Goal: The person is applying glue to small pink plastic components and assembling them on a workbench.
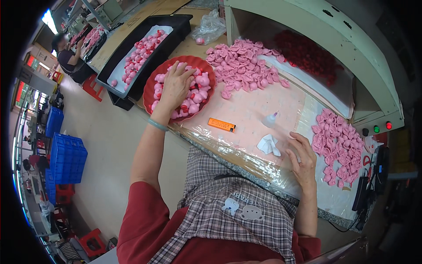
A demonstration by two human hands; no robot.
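My left hand (177,86) reaches over a red fluted bowl (147,90) heaped with small pink and red rounded figures (193,103). Its fingers are spread and touch the pieces, and none is plainly gripped. My right hand (303,162) hovers above the table's right part, fingers apart and holding nothing. Close to it lie a crumpled white cloth (268,144) and a small translucent squeeze bottle (269,120) with a thin tip. An orange box-shaped object (221,125) rests between the bowl and the cloth.
Pink soft-looking pieces (246,66) are piled at the back; another pink pile (336,147) lies right. A light-coloured machine cabinet (307,17) with red pieces inside overhangs the table. A black tray (110,61) of figures stands left. A person (72,61) sits far left.
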